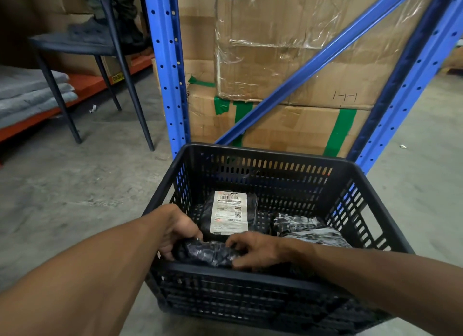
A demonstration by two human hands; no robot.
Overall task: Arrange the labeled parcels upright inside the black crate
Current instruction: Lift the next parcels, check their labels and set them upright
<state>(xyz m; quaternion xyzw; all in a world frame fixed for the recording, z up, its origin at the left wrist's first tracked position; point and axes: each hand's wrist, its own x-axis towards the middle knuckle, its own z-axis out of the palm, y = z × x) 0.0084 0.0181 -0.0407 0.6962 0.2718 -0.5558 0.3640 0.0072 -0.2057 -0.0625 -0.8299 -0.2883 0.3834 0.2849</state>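
Step in hand: seating a black-wrapped parcel (208,253) against the near wall of the black crate (275,157). My left hand (175,228) and right hand (253,249) both grip it closed. Next: stand it upright beside the labelled parcel (229,212).

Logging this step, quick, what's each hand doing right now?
Left hand: closed on the left end of the crinkled black plastic-wrapped parcel in the black slotted plastic crate.
Right hand: closed on the same parcel's right side.

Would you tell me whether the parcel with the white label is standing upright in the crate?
Upright: the labeled parcel stands on end, label facing the camera, inside the black crate.
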